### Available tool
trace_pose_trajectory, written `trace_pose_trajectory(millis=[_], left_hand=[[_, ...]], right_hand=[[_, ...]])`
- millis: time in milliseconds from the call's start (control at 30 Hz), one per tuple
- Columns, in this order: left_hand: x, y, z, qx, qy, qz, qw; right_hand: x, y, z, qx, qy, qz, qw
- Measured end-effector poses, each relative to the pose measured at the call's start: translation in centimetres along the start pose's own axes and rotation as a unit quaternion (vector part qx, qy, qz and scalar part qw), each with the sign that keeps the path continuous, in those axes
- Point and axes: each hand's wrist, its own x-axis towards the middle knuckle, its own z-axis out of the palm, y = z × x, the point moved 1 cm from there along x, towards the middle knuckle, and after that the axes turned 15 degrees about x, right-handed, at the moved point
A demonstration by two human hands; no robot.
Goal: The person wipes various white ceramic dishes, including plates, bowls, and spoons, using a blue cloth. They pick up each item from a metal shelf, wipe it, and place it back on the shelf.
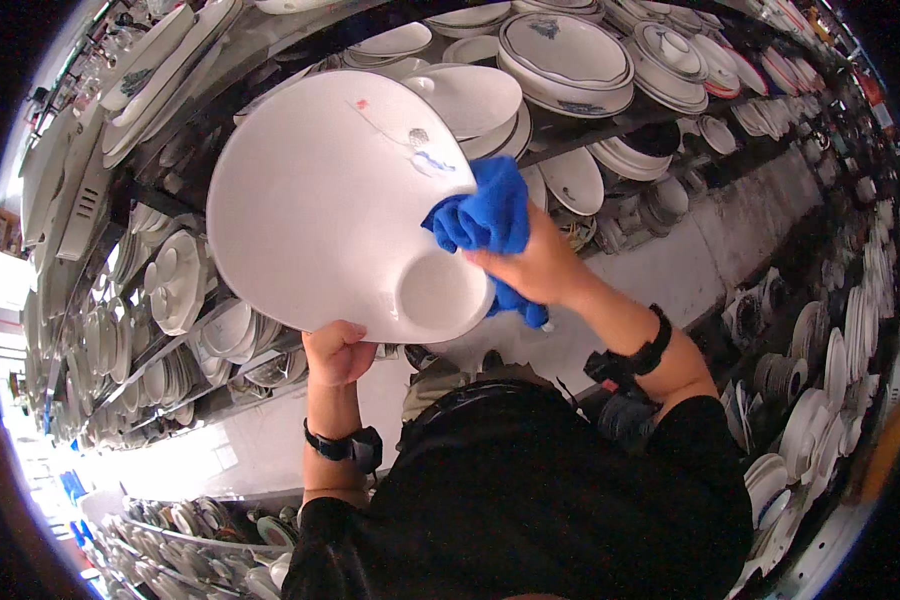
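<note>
A large white ceramic plate point(307, 202) with a small round well point(441, 291) near its lower right is held up in front of me. Painted on its upper right is a thin flower design in red, grey and blue. My left hand point(340, 351) grips the lower rim, thumb on the upper face and fingers beneath. At the right edge, my right hand point(536, 259) holds a bunched blue cloth point(487, 214) against the rim above the well. Part of the cloth hangs down behind the plate's right side.
Shelves ahead hold stacked white dishes, among them a large dark-rimmed oval dish point(566, 52). More plates, including a compartment plate point(175, 281), stand on racks to the left. Upright plates point(799, 435) line the right side. Pale floor point(645, 277) shows between the shelves.
</note>
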Motion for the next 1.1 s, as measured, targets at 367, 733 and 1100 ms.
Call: trace_pose_trajectory(millis=[367, 733, 1100], left_hand=[[0.4, -1.9, 0.2, -0.034, -0.008, 0.039, 0.999], [-2.4, -2.2, 2.2, 0.457, -0.137, 0.076, 0.876], [-2.8, -0.3, -2.8, -0.067, -0.193, 0.105, 0.973]], right_hand=[[-4.6, 1.0, 3.2, 0.193, 0.027, -0.052, 0.98], [-0.5, 1.7, 0.5, 0.082, 0.112, 0.034, 0.99], [1.0, 0.3, -3.1, -0.019, 0.047, -0.011, 0.999]])
